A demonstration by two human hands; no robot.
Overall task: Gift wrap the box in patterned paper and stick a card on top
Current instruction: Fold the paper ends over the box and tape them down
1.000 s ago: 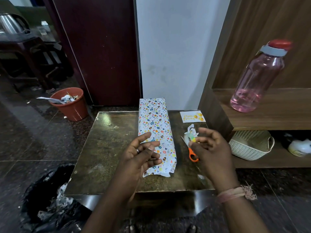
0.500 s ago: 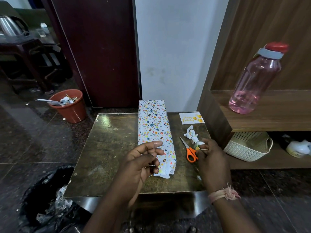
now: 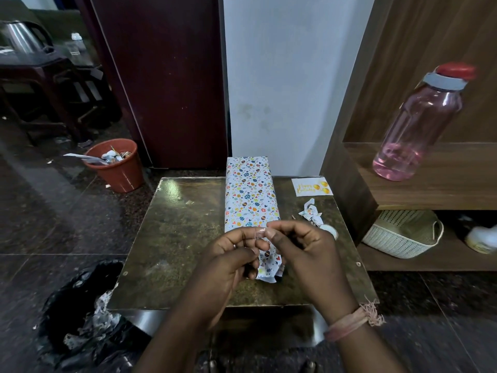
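Observation:
A long box wrapped in white patterned paper [image 3: 250, 195] lies lengthwise on the small brown table [image 3: 177, 238]; its near end has loose folded paper. Above that near end my left hand [image 3: 231, 257] and my right hand [image 3: 304, 251] meet, fingers curled, pinching a short strip of clear tape [image 3: 260, 233] between their fingertips. The white birthday card [image 3: 312, 187] lies flat at the table's far right corner. The tape roll [image 3: 329, 229] peeks out just behind my right hand. The scissors are hidden by my right hand.
A crumpled paper scrap [image 3: 312, 212] lies right of the box. A pink bottle [image 3: 419, 125] stands on the wooden shelf at right, a white basket [image 3: 403, 235] below it. An orange bin [image 3: 115, 168] and a black rubbish bag [image 3: 80, 313] sit on the floor at left.
My right hand left the tape roll beside the scissors and came in to meet my left hand over the box's near end, a strip of tape now stretched between the fingertips.

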